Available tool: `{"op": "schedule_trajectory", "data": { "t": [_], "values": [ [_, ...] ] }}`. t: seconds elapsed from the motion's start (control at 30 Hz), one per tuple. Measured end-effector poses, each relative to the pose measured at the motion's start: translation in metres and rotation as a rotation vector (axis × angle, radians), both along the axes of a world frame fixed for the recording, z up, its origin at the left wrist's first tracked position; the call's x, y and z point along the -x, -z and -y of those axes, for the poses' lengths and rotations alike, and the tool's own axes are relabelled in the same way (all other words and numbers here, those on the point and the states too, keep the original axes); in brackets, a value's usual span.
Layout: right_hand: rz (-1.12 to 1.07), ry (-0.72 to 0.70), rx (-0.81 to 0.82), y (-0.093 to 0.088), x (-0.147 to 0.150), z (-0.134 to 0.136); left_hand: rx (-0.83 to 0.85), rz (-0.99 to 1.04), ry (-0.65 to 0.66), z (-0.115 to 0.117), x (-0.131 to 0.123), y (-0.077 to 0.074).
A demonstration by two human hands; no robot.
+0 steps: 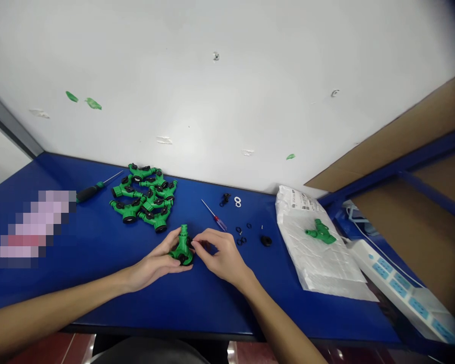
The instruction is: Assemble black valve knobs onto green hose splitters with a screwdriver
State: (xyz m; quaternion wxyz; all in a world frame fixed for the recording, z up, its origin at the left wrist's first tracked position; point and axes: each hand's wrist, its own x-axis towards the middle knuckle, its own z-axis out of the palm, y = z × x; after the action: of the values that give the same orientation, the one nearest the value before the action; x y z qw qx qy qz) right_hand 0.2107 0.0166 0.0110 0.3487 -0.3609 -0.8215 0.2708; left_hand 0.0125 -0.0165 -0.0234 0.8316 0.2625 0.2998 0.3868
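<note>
Right here at the near side of the blue table (109,303), the left hand (157,263) is wrapped around a green hose splitter (182,246), holding it upright, spout on top. Across from it the right hand (223,253) leans in, thumb and forefinger pinched together against the black knob (190,242) on the splitter's side; what's between those tips, I can't make out!

Over to the right, a black cap (266,240), some loose black rings (249,225) and a tiny screw (262,227). A purple-handled screwdriver (220,223) lies just beyond the hands. Further right, a white packet (293,242) carries another green piece (322,232), with a power strip (397,287) alongside.

Beyond, on the left, more green splitters (151,203) crowd together, a dark-handled screwdriver (89,191) near them. Two white rings (237,201) sit near the scuffed white wall (212,111).
</note>
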Motion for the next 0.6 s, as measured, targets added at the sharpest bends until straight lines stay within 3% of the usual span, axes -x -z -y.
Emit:
{"op": "schedule_trajectory", "data": {
  "t": [0.13, 0.3, 0.43, 0.5, 0.6],
  "values": [
    [0.060, 0.091, 0.003, -0.006, -0.008, -0.006, -0.010, 0.016, -0.019, -0.002, -0.001, -0.010],
    [0.385, 0.420, -0.078, -0.003, -0.034, -0.025, 0.008, -0.123, -0.096, -0.008, -0.002, -0.026],
    [0.642, 0.436, -0.002, 0.012, -0.041, -0.032, -0.027, -0.209, -0.130, -0.010, -0.001, -0.028],
    [0.603, 0.422, 0.037, 0.014, -0.041, -0.033, -0.050, -0.215, -0.146, -0.010, -0.001, -0.029],
    [0.348, 0.360, 0.071, 0.007, -0.045, -0.032, -0.108, -0.245, -0.179, -0.011, 0.000, -0.030]
  ]
}}
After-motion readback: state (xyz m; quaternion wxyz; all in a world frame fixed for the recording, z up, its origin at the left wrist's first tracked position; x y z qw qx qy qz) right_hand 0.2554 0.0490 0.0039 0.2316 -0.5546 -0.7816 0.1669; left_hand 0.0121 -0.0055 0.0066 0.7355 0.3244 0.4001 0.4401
